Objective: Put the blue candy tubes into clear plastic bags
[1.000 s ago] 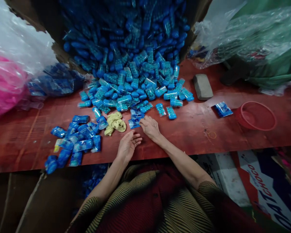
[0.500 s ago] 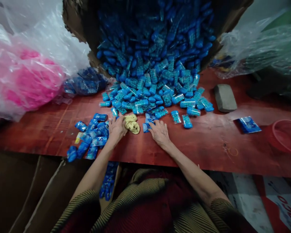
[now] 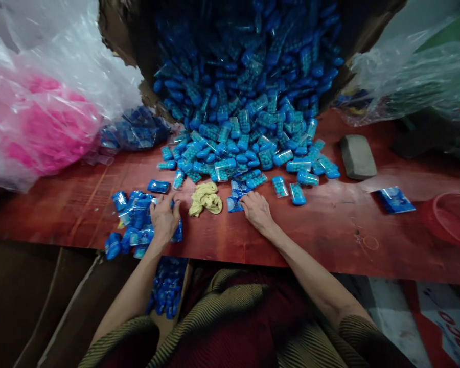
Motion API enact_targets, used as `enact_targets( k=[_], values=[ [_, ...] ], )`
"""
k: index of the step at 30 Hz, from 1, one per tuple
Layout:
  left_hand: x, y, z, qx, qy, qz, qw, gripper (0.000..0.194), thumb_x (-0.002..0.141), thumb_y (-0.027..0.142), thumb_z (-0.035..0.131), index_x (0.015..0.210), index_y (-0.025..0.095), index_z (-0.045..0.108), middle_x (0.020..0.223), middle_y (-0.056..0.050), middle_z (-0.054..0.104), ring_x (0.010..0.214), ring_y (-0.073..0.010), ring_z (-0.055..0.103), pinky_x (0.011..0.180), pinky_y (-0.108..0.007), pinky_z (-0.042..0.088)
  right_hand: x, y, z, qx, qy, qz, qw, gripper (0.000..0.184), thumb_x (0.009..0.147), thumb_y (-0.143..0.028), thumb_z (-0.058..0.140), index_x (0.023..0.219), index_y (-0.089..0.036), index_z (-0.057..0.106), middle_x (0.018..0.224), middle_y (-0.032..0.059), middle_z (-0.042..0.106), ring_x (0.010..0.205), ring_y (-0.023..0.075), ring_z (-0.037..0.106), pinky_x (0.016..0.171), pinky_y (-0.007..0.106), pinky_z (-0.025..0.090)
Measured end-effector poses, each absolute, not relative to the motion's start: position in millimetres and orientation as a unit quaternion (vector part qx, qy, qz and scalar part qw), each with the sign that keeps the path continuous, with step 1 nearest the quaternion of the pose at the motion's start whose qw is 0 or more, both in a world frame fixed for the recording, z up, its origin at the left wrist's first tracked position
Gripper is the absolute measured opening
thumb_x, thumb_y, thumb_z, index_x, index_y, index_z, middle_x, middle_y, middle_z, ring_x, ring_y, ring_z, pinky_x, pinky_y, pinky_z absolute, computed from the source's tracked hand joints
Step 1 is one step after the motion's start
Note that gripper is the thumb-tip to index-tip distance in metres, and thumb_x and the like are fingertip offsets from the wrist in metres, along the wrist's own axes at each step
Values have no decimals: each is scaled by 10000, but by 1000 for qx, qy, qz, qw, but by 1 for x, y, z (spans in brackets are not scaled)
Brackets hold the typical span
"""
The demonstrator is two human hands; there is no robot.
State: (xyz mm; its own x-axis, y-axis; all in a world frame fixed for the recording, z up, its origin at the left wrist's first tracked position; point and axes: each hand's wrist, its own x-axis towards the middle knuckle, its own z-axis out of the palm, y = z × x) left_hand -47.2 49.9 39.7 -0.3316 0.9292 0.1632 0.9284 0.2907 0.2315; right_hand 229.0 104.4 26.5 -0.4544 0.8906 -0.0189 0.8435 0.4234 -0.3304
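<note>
My left hand [image 3: 164,219] lies over a loose pile of blue packets [image 3: 140,212] on the left of the table, thumb apart from the bent fingers. One packet edge shows under the palm. My right hand [image 3: 258,212] has its fingers drawn together at the right edge of some flat blue printed wrappers [image 3: 235,203]; the fingertips are partly hidden. Between the hands sits a crumpled yellowish cloth [image 3: 207,199]. Beyond them spreads a heap of small clear bottles with blue caps and blue beads [image 3: 230,138], spilling from a torn carton [image 3: 118,30].
Left stands a clear bag of pink pieces [image 3: 57,128] beside a bag of dark blue packets [image 3: 136,128]. Rightward are a grey block [image 3: 358,157], a blue sachet [image 3: 394,199] and a red basket [image 3: 450,217]. Under the table edge, an open box holds blue packets [image 3: 168,289].
My left hand has moved left and toward me, from beside the cloth onto the packets, which have shifted. The cloth looks more spread out. My right hand's fingers are drawn closer together.
</note>
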Motion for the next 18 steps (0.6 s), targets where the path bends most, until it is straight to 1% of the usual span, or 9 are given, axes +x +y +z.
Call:
enact_targets(
  k=[2, 4, 5, 6, 8, 11, 14, 18],
  values=[
    [-42, 68, 46, 551, 822, 147, 1, 474, 861, 338, 400, 1274, 128, 499, 1206, -184, 600, 1130, -320, 520, 946, -465, 347, 232, 107, 28, -509, -834, 181, 110, 210, 931, -292, 449, 975, -188, 626, 980, 83, 603, 936, 212, 522, 798, 313, 383],
    [-38, 90, 49, 532, 839, 115, 4, 526, 821, 366, 465, 1275, 101, 485, 1178, -226, 589, 1113, -380, 499, 907, -510, 353, 238, 110, 31, -505, -826, 206, 142, 213, 921, -286, 473, 1057, -185, 602, 1039, 79, 593, 980, 200, 523, 825, 298, 394],
    [-37, 101, 49, 532, 841, 101, 11, 519, 806, 358, 485, 1253, 94, 499, 1166, -239, 584, 1114, -403, 484, 891, -525, 355, 240, 112, 33, -508, -823, 207, 146, 237, 914, -281, 485, 1108, -184, 583, 1068, 84, 584, 999, 202, 518, 833, 301, 396],
    [-36, 111, 48, 532, 841, 96, 18, 494, 796, 339, 495, 1221, 87, 518, 1153, -248, 580, 1115, -416, 474, 880, -529, 359, 242, 113, 35, -513, -823, 200, 138, 272, 905, -280, 501, 1152, -184, 564, 1093, 92, 575, 1011, 212, 511, 835, 315, 397],
    [-35, 125, 43, 526, 843, 112, 30, 444, 804, 301, 476, 1183, 76, 533, 1142, -258, 570, 1096, -410, 485, 871, -521, 368, 244, 113, 37, -523, -828, 177, 97, 322, 882, -296, 539, 1189, -198, 550, 1112, 107, 563, 1005, 241, 503, 817, 349, 397],
    [-35, 133, 35, 500, 847, 176, 35, 438, 814, 261, 454, 1202, 67, 513, 1158, -248, 559, 1101, -377, 495, 905, -498, 364, 241, 112, 35, -540, -825, 155, 51, 260, 884, -319, 536, 1120, -220, 583, 1083, 100, 569, 982, 249, 502, 797, 358, 389],
    [-30, 131, 32, 487, 843, 226, 33, 487, 805, 247, 470, 1258, 68, 468, 1203, -226, 547, 1152, -350, 470, 953, -479, 346, 236, 112, 30, -545, -825, 142, 46, 202, 920, -308, 469, 1043, -210, 597, 1041, 88, 578, 969, 228, 504, 788, 333, 379],
    [-7, 121, 40, 529, 815, 236, -2, 496, 813, 282, 485, 1272, 93, 477, 1305, -218, 483, 1228, -368, 405, 993, -513, 302, 234, 114, 26, -536, -833, 130, 44, 221, 951, -268, 392, 996, -190, 594, 1016, 93, 586, 952, 214, 502, 786, 316, 365]
  ],
)
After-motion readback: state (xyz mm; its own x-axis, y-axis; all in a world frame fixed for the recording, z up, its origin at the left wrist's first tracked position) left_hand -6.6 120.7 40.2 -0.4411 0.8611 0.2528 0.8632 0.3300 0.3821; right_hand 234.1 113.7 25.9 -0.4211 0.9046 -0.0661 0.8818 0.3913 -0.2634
